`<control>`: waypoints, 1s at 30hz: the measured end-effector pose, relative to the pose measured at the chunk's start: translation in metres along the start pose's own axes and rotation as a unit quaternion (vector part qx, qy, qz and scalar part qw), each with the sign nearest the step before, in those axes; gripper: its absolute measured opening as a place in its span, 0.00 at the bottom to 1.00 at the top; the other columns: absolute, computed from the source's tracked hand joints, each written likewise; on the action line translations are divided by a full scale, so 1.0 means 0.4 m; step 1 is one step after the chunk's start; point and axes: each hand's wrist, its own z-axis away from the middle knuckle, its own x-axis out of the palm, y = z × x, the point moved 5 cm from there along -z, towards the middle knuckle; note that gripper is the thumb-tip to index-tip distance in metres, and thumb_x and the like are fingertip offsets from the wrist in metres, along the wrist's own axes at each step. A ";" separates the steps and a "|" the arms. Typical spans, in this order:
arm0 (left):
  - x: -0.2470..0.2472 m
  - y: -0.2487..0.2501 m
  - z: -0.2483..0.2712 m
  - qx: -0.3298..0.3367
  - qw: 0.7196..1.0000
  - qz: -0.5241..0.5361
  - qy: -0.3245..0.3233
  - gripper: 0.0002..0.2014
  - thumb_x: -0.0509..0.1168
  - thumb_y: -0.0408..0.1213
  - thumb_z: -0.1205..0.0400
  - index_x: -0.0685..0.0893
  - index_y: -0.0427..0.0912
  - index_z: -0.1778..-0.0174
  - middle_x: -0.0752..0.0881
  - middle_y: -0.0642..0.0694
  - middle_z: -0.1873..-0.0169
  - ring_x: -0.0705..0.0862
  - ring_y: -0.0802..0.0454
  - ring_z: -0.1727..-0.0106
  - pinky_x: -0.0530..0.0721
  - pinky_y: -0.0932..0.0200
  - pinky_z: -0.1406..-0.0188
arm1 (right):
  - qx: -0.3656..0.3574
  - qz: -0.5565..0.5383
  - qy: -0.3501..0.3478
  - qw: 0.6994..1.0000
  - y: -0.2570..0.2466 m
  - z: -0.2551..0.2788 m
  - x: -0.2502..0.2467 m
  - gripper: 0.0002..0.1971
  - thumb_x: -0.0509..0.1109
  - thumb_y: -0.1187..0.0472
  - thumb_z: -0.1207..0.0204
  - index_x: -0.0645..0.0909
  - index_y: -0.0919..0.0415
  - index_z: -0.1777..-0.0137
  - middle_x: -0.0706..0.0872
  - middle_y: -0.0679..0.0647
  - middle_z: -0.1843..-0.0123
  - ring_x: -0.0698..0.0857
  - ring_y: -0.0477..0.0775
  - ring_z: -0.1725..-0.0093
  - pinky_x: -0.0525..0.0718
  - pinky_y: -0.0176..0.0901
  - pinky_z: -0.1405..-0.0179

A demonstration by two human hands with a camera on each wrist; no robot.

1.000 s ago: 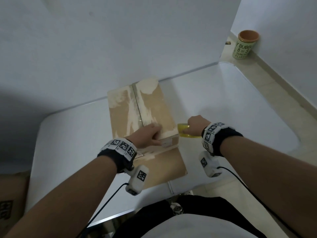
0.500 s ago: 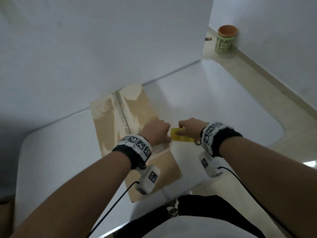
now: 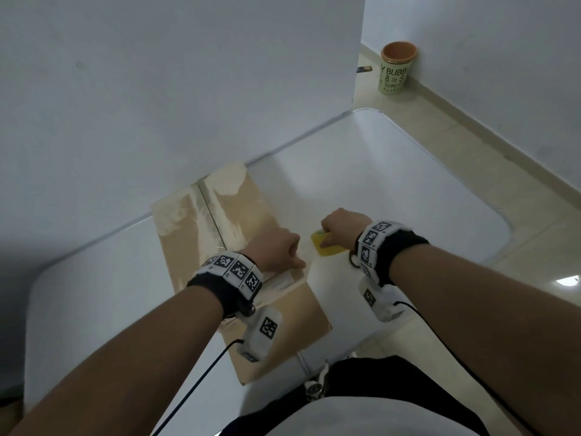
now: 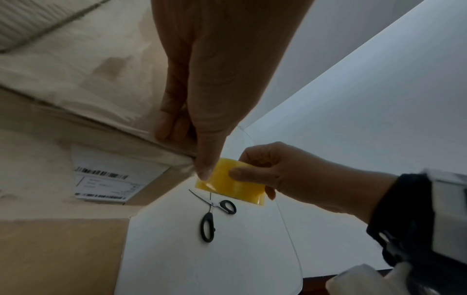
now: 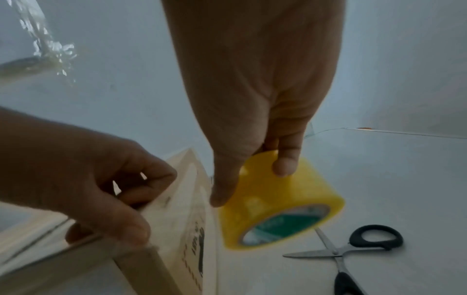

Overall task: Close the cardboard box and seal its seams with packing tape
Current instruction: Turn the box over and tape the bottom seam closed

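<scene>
The cardboard box stands on the white table against the wall, its top flaps down and meeting at a centre seam. My left hand sits at the near right corner of the box top. In the left wrist view its fingers curl on the top edge of the box and its thumb presses the corner. My right hand grips a yellow tape roll just right of that corner. In the right wrist view the tape roll hangs above the table beside the box.
Black-handled scissors lie open on the table under the roll, also seen as scissors in the right wrist view. A shipping label is on the box's front face. A green cup stands on the floor beyond the table.
My left hand has slid right along the near top edge to the corner. The right hand has brought the tape roll in close to it.
</scene>
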 end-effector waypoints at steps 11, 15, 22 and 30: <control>-0.035 0.001 -0.020 -0.028 0.999 0.032 -0.034 0.19 0.65 0.57 0.20 0.71 0.45 0.62 0.75 0.50 0.67 0.73 0.51 0.65 0.65 0.60 0.71 | -0.039 -0.048 0.037 0.997 0.023 -0.022 0.007 0.15 0.65 0.54 0.22 0.80 0.62 0.41 0.83 0.59 0.42 0.83 0.59 0.46 0.83 0.52 0.45; -0.096 0.036 -0.095 0.006 1.000 0.005 0.011 0.20 0.70 0.54 0.23 0.76 0.44 0.46 0.79 0.46 0.48 0.81 0.47 0.51 0.80 0.53 0.55 | -0.069 -0.043 0.041 0.996 0.024 -0.017 -0.006 0.15 0.64 0.60 0.23 0.82 0.61 0.38 0.84 0.58 0.43 0.84 0.59 0.45 0.84 0.51 0.47; -0.034 0.069 -0.169 -0.029 0.982 0.099 -0.161 0.11 0.67 0.41 0.20 0.86 0.38 0.48 0.91 0.44 0.57 0.87 0.49 0.62 0.85 0.55 0.53 | -0.082 -0.187 0.147 0.968 0.102 0.018 -0.003 0.16 0.63 0.61 0.23 0.78 0.61 0.36 0.78 0.55 0.38 0.79 0.55 0.43 0.80 0.48 0.42; -0.023 0.011 -0.165 -0.108 0.919 0.342 -0.166 0.10 0.68 0.32 0.18 0.82 0.34 0.43 0.89 0.34 0.50 0.90 0.43 0.54 0.89 0.57 0.56 | 0.166 -0.261 0.105 0.945 0.315 -0.041 0.183 0.18 0.65 0.63 0.22 0.74 0.62 0.33 0.72 0.62 0.31 0.75 0.65 0.34 0.77 0.51 0.38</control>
